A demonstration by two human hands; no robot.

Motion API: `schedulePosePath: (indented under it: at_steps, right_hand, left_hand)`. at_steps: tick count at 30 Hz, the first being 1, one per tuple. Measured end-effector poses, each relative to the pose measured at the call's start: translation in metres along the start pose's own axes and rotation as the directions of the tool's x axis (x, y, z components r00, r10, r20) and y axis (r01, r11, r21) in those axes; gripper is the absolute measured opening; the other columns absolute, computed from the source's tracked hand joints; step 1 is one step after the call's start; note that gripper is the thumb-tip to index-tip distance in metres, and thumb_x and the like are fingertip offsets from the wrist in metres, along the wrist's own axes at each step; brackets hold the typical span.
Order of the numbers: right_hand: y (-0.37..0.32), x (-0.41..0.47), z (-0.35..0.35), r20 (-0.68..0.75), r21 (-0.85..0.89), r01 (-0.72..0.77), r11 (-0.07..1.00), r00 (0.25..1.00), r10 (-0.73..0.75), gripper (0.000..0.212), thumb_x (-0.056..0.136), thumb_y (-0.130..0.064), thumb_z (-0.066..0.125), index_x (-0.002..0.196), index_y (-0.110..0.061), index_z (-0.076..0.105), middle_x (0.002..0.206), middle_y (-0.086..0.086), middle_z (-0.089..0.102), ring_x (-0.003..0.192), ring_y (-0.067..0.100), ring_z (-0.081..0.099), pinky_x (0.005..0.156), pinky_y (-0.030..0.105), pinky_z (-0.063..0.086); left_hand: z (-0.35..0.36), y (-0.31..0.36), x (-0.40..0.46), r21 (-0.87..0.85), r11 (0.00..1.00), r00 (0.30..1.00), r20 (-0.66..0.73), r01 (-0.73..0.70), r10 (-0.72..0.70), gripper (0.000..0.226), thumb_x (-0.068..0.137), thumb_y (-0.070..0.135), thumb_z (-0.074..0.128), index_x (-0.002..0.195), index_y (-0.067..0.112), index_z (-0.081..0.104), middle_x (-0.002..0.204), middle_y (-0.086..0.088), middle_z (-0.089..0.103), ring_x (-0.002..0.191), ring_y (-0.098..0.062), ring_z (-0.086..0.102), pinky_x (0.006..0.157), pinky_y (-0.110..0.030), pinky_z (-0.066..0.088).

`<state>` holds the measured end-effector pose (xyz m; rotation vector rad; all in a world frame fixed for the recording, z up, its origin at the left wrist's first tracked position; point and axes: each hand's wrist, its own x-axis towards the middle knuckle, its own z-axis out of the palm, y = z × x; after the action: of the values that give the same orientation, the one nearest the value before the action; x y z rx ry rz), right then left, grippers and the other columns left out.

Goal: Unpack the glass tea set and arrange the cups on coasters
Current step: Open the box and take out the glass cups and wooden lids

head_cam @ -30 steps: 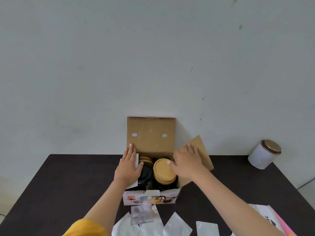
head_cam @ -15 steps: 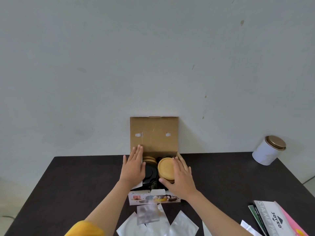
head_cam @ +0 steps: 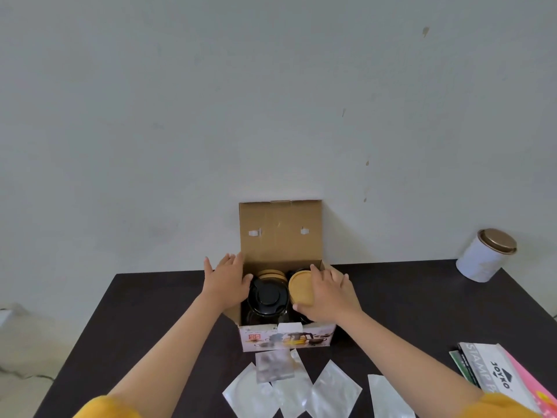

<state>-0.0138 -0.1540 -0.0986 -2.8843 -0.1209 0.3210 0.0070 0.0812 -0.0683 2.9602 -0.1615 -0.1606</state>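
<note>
Coasters [head_cam: 301, 285] under right grip [head_cam: 328, 292].

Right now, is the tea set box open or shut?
Open. The box's top flap stands upright against the wall, and the black teapot lid and a tan round lid show inside.

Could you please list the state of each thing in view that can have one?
cardboard box: open, lid flap upright against the wall.
teapot: inside the box, black lid on.
round wooden piece: in the box, under the right hand.
left hand: flat against the box's left side.
right hand: grip on the wooden piece.
white tin: closed, tilted against the wall.
plastic pouches: flat on the table.
</note>
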Motion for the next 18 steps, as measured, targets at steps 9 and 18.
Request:
schedulePosePath:
  at_steps: [9, 18]
  right_hand:
    - [-0.012, 0.011, -0.020, 0.093, -0.166, 0.013, 0.986, 0.996, 0.003, 0.104, 0.066, -0.069, 0.063, 0.146, -0.014, 0.024, 0.147, 0.015, 0.035, 0.139, 0.036, 0.022, 0.116, 0.059, 0.009]
    - [0.003, 0.006, -0.020, -0.120, 0.152, 0.043, 0.987, 0.992, -0.025, 0.098, 0.063, -0.061, 0.070, 0.141, -0.021, 0.026, 0.134, 0.008, 0.037, 0.125, 0.028, 0.038, 0.098, 0.040, 0.040]
  left_hand:
    - [0.050, 0.019, -0.013, -0.030, 0.988, 0.975, 0.169, 0.149, -0.142, 0.095, 0.090, 0.068, 0.022, 0.146, -0.001, -0.014, 0.156, -0.020, -0.015, 0.145, -0.032, -0.015, 0.117, -0.052, 0.001]
    - [0.050, 0.039, -0.020, 0.073, 0.996, 0.997, 0.051, 0.055, -0.059, 0.072, 0.098, 0.049, 0.023, 0.150, 0.006, -0.001, 0.158, -0.016, -0.011, 0.146, -0.031, -0.011, 0.115, -0.056, 0.003]
